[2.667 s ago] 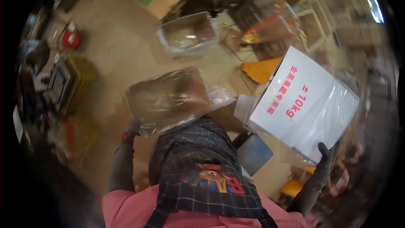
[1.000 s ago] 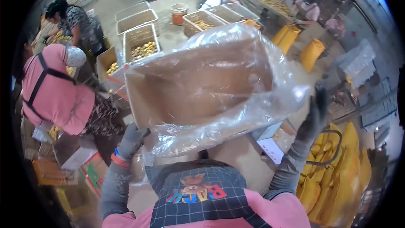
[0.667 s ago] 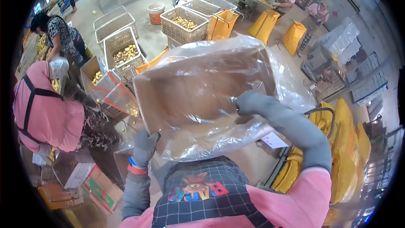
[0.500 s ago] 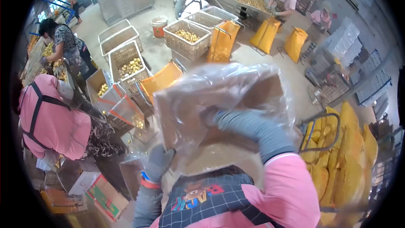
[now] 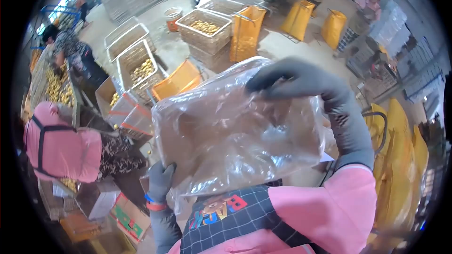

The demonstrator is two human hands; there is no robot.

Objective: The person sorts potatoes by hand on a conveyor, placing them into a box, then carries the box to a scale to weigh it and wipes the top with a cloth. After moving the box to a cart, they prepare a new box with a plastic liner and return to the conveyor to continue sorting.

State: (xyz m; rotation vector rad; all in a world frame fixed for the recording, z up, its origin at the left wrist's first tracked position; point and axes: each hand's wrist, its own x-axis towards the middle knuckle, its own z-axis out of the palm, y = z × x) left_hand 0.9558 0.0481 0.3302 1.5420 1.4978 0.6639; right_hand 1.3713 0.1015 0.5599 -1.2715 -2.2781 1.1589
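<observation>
A cardboard box (image 5: pixel 175 157) lined with a clear plastic liner (image 5: pixel 235 136) is tilted in front of me, its open side facing up toward the camera. My left hand (image 5: pixel 161 181), in a grey glove, is closed on the box's near left edge, thumb over the rim. At the far rim, toward the right, my gloved right hand (image 5: pixel 282 79) has its fingers curled over the liner's edge, fingertips against the plastic. The liner covers the box's inside walls and bottom in shiny wrinkles, and nothing else shows in it.
Crates (image 5: pixel 207 30) of small yellow, potato-like produce stand beyond the box, with orange sacks (image 5: pixel 247 33). A co-worker in pink (image 5: pixel 66 141) bends at my left; others work farther off. Full yellow sacks (image 5: pixel 395 160) and a metal loop handle (image 5: pixel 383 131) are at the right.
My right hand has come up from inside the box to its far rim. The liner now spreads across the bottom and walls, and the box opening is tipped more toward me.
</observation>
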